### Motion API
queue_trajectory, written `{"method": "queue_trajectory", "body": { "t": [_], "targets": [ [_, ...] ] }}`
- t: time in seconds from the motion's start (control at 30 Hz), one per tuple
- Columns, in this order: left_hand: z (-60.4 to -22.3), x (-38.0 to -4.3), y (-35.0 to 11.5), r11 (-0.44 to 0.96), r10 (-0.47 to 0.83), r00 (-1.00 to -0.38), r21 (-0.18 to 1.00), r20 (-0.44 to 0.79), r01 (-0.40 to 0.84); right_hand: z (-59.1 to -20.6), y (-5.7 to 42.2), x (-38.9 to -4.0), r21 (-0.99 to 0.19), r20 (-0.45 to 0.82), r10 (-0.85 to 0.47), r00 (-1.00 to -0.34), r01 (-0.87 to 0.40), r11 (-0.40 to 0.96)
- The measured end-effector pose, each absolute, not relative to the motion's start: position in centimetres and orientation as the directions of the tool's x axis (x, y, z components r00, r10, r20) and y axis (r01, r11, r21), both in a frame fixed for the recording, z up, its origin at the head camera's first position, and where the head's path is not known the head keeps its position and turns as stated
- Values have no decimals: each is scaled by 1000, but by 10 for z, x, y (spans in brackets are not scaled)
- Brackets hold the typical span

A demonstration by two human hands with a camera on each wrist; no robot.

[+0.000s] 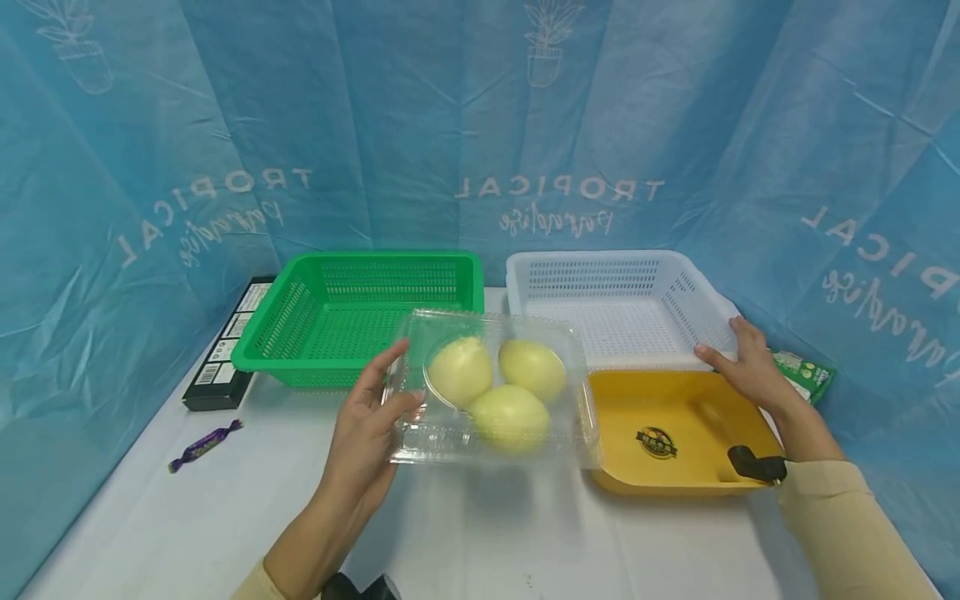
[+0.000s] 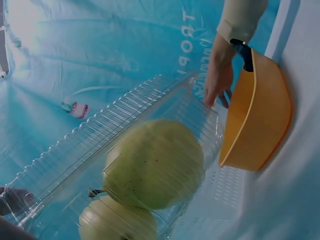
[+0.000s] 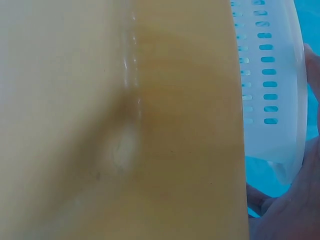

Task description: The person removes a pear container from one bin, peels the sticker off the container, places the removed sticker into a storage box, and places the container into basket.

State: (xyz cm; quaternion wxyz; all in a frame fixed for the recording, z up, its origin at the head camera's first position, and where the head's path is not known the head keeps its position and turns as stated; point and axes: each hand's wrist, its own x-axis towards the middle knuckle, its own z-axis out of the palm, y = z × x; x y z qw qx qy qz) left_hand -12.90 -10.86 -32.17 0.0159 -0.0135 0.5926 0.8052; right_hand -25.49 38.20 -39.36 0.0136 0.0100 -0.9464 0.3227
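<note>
A clear plastic clamshell box (image 1: 442, 446) holds three round, pale yellow-green fruits (image 2: 155, 165) that look like pears, one with a short stem. My left hand (image 1: 363, 433) grips the box by its left side, thumb on top, and holds it above the table. At the right, my right hand (image 1: 753, 371) holds the front right corner of a white perforated basket (image 1: 622, 325), thumb on the rim and fingers round the outside. In the right wrist view, part of that hand shows beside the basket rim (image 3: 300, 100). A yellow tub (image 1: 637, 425) stands just below it.
A green basket (image 1: 360, 333) stands at the back left, beside a black box (image 1: 228, 350) with white labels. A purple wrapped candy (image 1: 204, 446) lies at the left. A green packet (image 1: 813, 375) lies partly behind my right hand. Blue printed curtain (image 1: 412, 125) encloses the white table.
</note>
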Motion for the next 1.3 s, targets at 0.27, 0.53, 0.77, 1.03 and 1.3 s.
{"method": "queue_trajectory", "body": {
  "t": [0.27,0.53,0.77,1.03,1.3],
  "targets": [
    [-317,-152,-92,-340,22,-1000,940,16,7,-393,381,-255,-610,34,-8,-999,-27,792],
    [-315,-174,-71,-353,31,-999,935,30,17,-394,382,-255,-610,14,0,-1000,-9,792],
    [-316,-194,-53,-341,-4,-999,939,38,37,-394,382,-257,-607,12,19,-1000,8,794],
    [-317,-215,-31,-357,-26,-999,934,27,34,-394,382,-256,-602,36,12,-999,-12,798],
    [-320,-235,-11,-372,-17,-999,927,43,47,-394,380,-255,-603,45,16,-999,-15,797]
  ]
}}
